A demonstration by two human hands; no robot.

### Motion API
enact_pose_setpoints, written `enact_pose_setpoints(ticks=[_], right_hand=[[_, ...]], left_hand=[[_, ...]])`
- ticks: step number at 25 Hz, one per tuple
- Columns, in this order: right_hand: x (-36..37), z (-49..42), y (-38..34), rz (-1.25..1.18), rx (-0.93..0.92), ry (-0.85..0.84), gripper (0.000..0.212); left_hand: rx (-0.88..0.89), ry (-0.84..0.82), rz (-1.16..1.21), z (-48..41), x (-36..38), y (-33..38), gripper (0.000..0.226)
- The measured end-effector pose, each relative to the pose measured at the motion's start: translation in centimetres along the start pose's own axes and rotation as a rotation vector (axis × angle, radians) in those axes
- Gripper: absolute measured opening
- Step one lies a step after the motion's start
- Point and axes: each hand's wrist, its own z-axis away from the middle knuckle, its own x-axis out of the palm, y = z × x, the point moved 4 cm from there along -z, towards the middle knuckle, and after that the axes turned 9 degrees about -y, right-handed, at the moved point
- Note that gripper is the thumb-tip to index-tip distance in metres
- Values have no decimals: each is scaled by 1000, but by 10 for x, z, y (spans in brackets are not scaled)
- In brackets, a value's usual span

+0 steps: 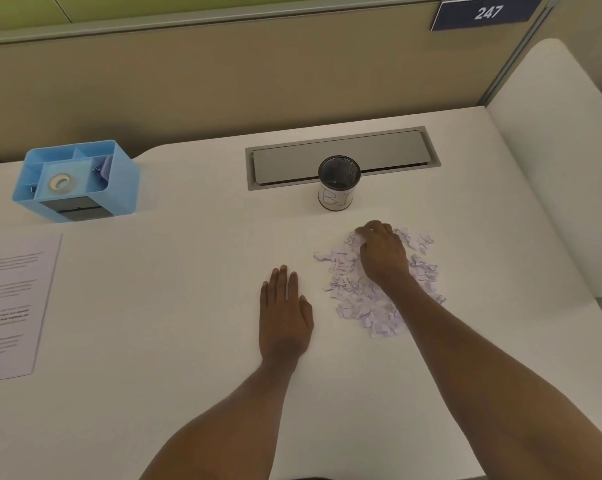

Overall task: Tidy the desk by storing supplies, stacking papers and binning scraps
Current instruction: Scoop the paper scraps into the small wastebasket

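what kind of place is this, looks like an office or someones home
Most likely an office cubicle: a beige partition backs the white desk, a plate reading 247 is fixed near its top, and a grey cable hatch is set into the desktop.

An office cubicle is indicated: a white desk [154, 306] is enclosed by beige partition panels [223, 81], a dark blue plate numbered 247 [486, 12] is mounted on them, and a grey rectangular cable flap [379, 147] is set into the desktop.
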Motion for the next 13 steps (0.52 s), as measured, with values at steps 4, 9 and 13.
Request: enact_pose_setpoints(ticks=[4,9,13], right_hand=[[-7,3,-3,57,-74,-69,48],[-5,7,-11,158,-205,-258,55],[-13,13,-5,188,-164,-254,53]], left_hand=[[-1,-2,4,0,-1,1,52],[-3,-1,13,-1,0,0,52],[2,12,23,1,-2,0,52]])
